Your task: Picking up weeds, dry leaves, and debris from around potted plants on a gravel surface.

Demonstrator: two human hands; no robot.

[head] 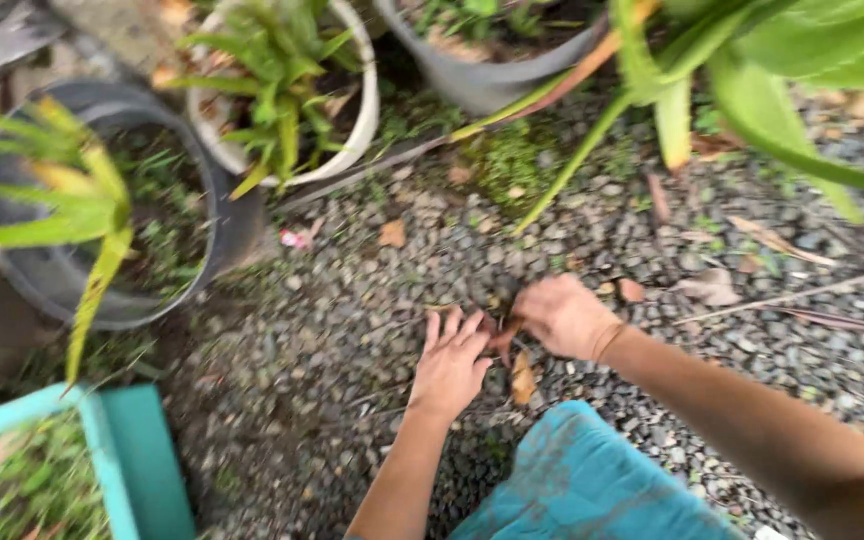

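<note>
Two hands (507, 340), dry leaves (508, 345) between them

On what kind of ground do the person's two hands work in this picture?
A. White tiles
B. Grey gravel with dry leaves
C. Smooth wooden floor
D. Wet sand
B: the left hand and the right hand reach down to grey gravel strewn with dry brown leaves, beside a dark round pot with green plants.
</note>
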